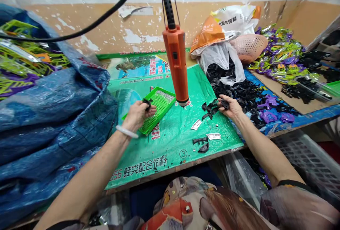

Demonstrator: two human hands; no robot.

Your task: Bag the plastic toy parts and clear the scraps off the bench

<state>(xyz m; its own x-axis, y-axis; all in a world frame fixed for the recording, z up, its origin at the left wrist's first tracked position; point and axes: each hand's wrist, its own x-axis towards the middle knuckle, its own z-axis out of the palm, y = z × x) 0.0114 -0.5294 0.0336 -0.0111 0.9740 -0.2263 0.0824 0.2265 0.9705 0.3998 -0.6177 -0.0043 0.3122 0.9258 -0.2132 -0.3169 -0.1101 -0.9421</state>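
Observation:
My left hand is closed on a small black plastic part, held over the near end of a green mesh tray. My right hand reaches into a heap of black plastic parts and pinches one black piece. An orange electric screwdriver hangs from a black cable between the two hands, its tip just above the green woven sheet. Loose black pieces and small silver plates lie on the sheet in front of me.
A large blue plastic sack fills the left side. At the back right stand an orange-white bag, a pink basket and a pile of purple and green parts. A grey crate sits below the table's right edge.

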